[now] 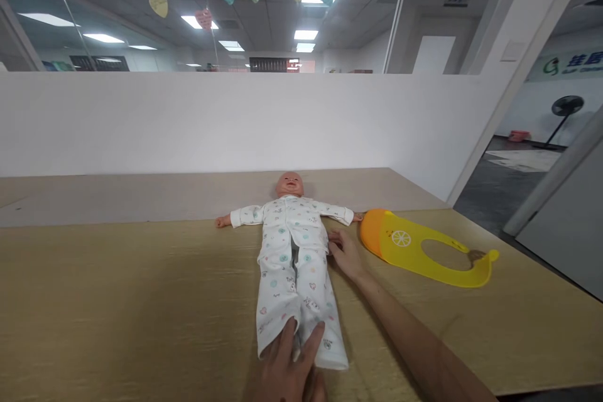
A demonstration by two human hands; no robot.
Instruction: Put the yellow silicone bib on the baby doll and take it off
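A baby doll (292, 245) in a white patterned sleepsuit lies on its back on the wooden table (117, 289), arms spread, head away from me. My left hand (289, 367) rests on the foot end of the suit's legs, two fingers stretched flat on the cloth. My right hand (343, 253) lies flat and open against the doll's side at hip height, fingers touching the suit. A yellow and orange silicone bib (414, 248) lies on the table just right of my right hand, near the doll's hand.
A white partition wall (235, 119) runs along the far side of the table. The table's right edge drops to a walkway with a dark floor (499, 188). A standing fan (565, 110) is far off at the right.
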